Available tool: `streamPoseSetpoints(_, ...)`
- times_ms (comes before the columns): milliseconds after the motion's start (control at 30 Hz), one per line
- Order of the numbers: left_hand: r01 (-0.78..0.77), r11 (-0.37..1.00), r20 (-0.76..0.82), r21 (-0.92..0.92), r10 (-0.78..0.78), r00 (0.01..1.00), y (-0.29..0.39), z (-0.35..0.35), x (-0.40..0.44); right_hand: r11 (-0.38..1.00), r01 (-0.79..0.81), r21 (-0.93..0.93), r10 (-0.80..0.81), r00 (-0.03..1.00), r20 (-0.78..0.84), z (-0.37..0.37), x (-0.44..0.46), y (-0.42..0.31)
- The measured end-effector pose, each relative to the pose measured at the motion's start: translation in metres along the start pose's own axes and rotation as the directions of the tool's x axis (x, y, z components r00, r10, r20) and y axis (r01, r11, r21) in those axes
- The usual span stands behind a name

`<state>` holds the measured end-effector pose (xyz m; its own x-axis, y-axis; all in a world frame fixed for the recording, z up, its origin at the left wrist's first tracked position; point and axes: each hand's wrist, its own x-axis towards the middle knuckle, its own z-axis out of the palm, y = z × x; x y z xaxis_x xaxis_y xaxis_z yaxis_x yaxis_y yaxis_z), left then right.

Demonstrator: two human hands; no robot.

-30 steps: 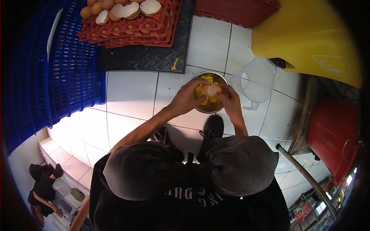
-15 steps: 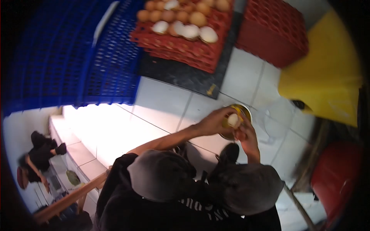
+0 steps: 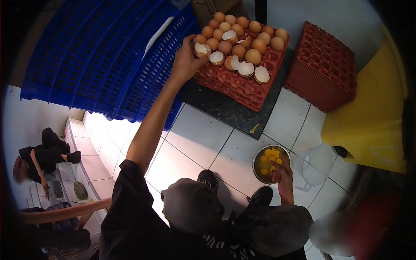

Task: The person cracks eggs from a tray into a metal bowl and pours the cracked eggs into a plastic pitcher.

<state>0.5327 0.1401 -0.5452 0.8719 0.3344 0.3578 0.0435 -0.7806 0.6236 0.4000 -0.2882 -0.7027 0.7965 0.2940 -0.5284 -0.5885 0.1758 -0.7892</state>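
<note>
My left hand reaches to the near left corner of the egg tray. Its fingers and thumb are closed around an empty eggshell half at the tray's edge. More broken shells sit along the front row, with whole brown eggs behind them. Low over the right rim of a metal bowl is my right hand, its fingers bent together; whether something small is in them is hidden. Several egg yolks lie in clear egg white inside the bowl.
A blue plastic crate stands left of the eggs, and a stack of red trays to the right. Near the bowl are a clear plastic jug and a yellow container. Another person is at far left.
My left hand has moved from the bowl up to the egg tray with a shell. My right hand stays at the bowl, slightly lower. The yolks are now uncovered to view.
</note>
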Motion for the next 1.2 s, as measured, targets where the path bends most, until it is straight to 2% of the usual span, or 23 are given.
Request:
streamPoseSetpoints(67, 0.000, 1.000, 0.063, 0.020, -0.002, 0.998, -0.001, 0.001, 0.009, 1.000, 0.000, 0.002, 0.000, 1.000, -0.016, -0.003, -0.003, 0.001)
streamPoseSetpoints(133, 0.162, 0.978, 0.053, -0.133, -0.156, 0.986, -0.002, 0.000, 0.020, 0.999, 0.016, -0.031, -0.017, 0.999, -0.028, -0.009, -0.005, 0.004)
streamPoseSetpoints(167, 0.161, 0.977, 0.059, -0.136, -0.155, 0.986, -0.007, 0.000, 0.029, 0.999, 0.015, -0.030, -0.016, 0.999, -0.034, -0.009, -0.006, 0.005)
streamPoseSetpoints(233, 0.257, 0.960, -0.048, -0.111, -0.264, 0.963, -0.020, -0.001, 0.053, 0.999, 0.004, -0.038, -0.006, 0.999, -0.048, -0.011, -0.006, 0.003)
streamPoseSetpoints(300, 0.261, 0.964, -0.060, -0.051, -0.264, 0.963, -0.034, 0.002, 0.069, 0.999, 0.003, -0.050, -0.005, 0.999, -0.045, -0.010, -0.005, 0.002)
streamPoseSetpoints(367, 0.137, 0.957, 0.209, 0.254, -0.193, 0.959, -0.042, 0.004, 0.081, 0.998, 0.004, -0.057, -0.007, 0.999, -0.046, -0.009, -0.004, 0.002)
streamPoseSetpoints(467, 0.121, 0.928, 0.292, 0.351, -0.231, 0.928, -0.045, 0.005, 0.094, 0.999, 0.004, -0.043, -0.006, 0.999, -0.046, -0.014, -0.002, 0.006)
streamPoseSetpoints(600, 0.126, 0.926, 0.197, 0.355, -0.206, 0.959, -0.048, 0.008, 0.094, 0.999, 0.006, 0.042, -0.005, 1.000, -0.014, -0.019, -0.005, 0.004)
streamPoseSetpoints(667, 0.081, 0.958, 0.024, 0.275, -0.092, 0.995, -0.055, 0.006, 0.089, 0.991, 0.020, 0.134, -0.010, 0.997, -0.073, -0.017, -0.005, 0.004)
streamPoseSetpoints(700, -0.187, 0.927, -0.106, 0.324, 0.232, 0.967, -0.102, 0.006, 0.107, 0.969, 0.014, 0.246, 0.009, 0.995, -0.096, -0.022, 0.001, 0.011)
streamPoseSetpoints(733, -0.191, 0.977, -0.042, 0.096, 0.195, 0.980, -0.130, -0.003, 0.125, 0.934, 0.015, 0.357, 0.035, 0.990, -0.134, -0.031, 0.006, 0.021)
streamPoseSetpoints(767, -0.147, 0.989, -0.162, -0.005, 0.144, 0.976, -0.081, -0.012, 0.095, 0.916, 0.009, 0.402, 0.008, 0.999, -0.039, -0.038, 0.005, 0.022)
streamPoseSetpoints(800, -0.127, 0.985, -0.278, -0.113, 0.091, 0.956, -0.022, -0.022, 0.060, 0.868, 0.037, 0.494, -0.034, 0.999, -0.014, -0.041, 0.005, 0.023)
streamPoseSetpoints(833, -0.102, 0.908, -0.262, -0.406, -0.008, 0.965, 0.025, -0.022, 0.024, 0.851, 0.050, 0.523, -0.053, 0.999, -0.008, -0.043, 0.005, 0.025)
streamPoseSetpoints(900, -0.076, 0.941, -0.153, -0.331, 0.026, 0.988, 0.074, -0.017, -0.038, 0.887, 0.061, 0.458, -0.074, 0.997, 0.009, -0.048, 0.009, 0.029)
streamPoseSetpoints(933, 0.042, 0.844, -0.008, -0.535, -0.055, 0.998, 0.080, -0.004, -0.074, 0.909, 0.094, 0.405, -0.082, 0.996, -0.047, -0.047, 0.010, 0.028)
streamPoseSetpoints(967, -0.019, 0.804, 0.116, -0.594, 0.110, 0.987, 0.083, 0.020, -0.103, 0.928, 0.122, 0.352, -0.095, 0.991, -0.092, -0.041, 0.010, 0.024)
streamPoseSetpoints(1000, -0.049, 0.744, 0.241, -0.667, 0.277, 0.930, 0.086, 0.044, -0.133, 0.926, 0.117, 0.359, -0.089, 0.992, -0.094, -0.034, 0.009, 0.021)
streamPoseSetpoints(1033, -0.038, 0.678, 0.350, -0.734, 0.425, 0.835, 0.089, 0.068, -0.162, 0.948, 0.182, 0.262, -0.138, 0.974, -0.178, -0.028, 0.008, 0.017)
streamPoseSetpoints(1067, 0.368, 0.535, 0.589, -0.761, 0.328, 0.739, 0.091, 0.094, -0.195, 0.959, 0.240, 0.154, -0.196, 0.947, -0.254, -0.025, 0.007, 0.014)
streamPoseSetpoints(1100, 0.564, 0.553, 0.763, -0.613, 0.230, 0.604, 0.079, 0.121, -0.224, 0.960, 0.238, 0.151, -0.194, 0.947, -0.255, -0.021, 0.006, 0.014)
streamPoseSetpoints(1167, 0.849, 0.359, 0.910, -0.388, 0.008, 0.413, 0.079, 0.160, -0.256, 0.881, 0.419, -0.222, -0.466, 0.851, -0.242, -0.014, 0.001, 0.016)
streamPoseSetpoints(1200, 0.850, 0.358, 0.912, -0.386, 0.009, 0.410, 0.076, 0.175, -0.265, 0.882, 0.416, -0.223, -0.464, 0.851, -0.245, -0.013, -0.003, 0.016)
